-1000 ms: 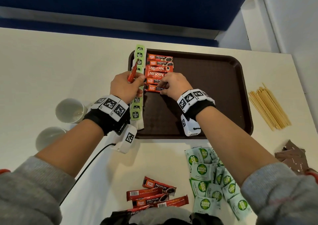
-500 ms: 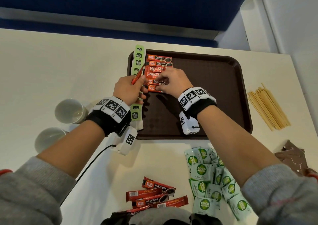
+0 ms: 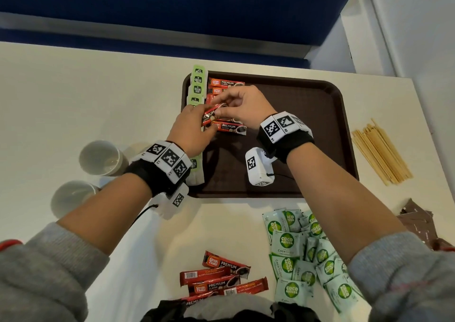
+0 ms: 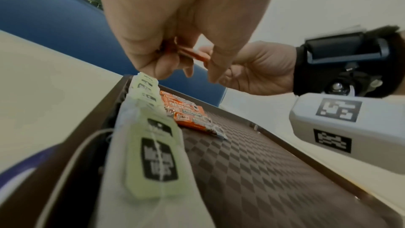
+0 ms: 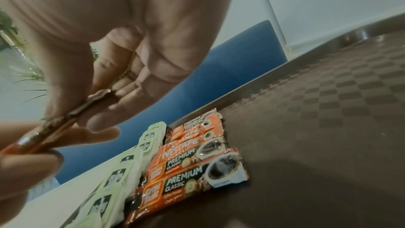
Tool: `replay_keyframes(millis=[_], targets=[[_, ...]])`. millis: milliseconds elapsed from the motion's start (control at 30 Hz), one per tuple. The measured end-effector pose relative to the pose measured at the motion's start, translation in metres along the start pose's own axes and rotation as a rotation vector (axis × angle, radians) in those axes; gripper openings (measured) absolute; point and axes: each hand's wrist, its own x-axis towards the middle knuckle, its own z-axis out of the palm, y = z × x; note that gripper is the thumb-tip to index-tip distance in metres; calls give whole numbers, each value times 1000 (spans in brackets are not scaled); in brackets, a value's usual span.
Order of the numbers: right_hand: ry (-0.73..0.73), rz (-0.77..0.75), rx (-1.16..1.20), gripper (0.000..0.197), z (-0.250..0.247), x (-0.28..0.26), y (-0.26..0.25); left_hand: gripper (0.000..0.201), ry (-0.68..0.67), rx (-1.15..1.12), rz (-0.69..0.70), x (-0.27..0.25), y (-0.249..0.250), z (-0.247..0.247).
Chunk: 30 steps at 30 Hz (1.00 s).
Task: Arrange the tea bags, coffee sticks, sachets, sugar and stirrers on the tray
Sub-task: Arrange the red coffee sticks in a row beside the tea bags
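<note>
Above the left part of the brown tray [image 3: 307, 114], both hands hold one red coffee stick [image 3: 209, 114]. My left hand [image 3: 205, 122] grips its near end and my right hand [image 3: 221, 107] pinches its far end. The right wrist view shows that stick [image 5: 65, 124] edge-on between thumb and fingers. Under the hands, a row of coffee sticks [image 3: 227, 84] [image 5: 188, 171] lies flat on the tray. A column of green-tagged tea bags [image 3: 197, 87] [image 4: 153, 153] runs along the tray's left rim.
On the table near me lie loose coffee sticks [image 3: 221, 279] and a heap of green sugar sachets [image 3: 302, 255]. Wooden stirrers [image 3: 379, 149] and brown sachets [image 3: 416, 223] are to the right of the tray. Two white cups [image 3: 101, 158] stand at the left.
My right hand has left the row of sticks on the tray and taken the far end of the stick in my left hand. The stick has tilted from upright to nearly level.
</note>
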Motion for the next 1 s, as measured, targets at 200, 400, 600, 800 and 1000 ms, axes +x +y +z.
replay_keyframes(millis=[200,400,600,800,1000], targets=[[14,34,5,22,-12,-5,12,47,24,-166,-47,-8,2,-7],[-112,98,-244,24,-17,-13,18,38,39,-161,-79,-8,-4,-4],[-175,164,-455,22,-13,-17,23,41,97,33,-45,-9,-3,0],[-147,220,-492,21,-4,-18,37,36,59,342,-44,-12,4,-3],[-52,213,-474,17,1,-17,47,30,-50,525,61,-19,6,7]])
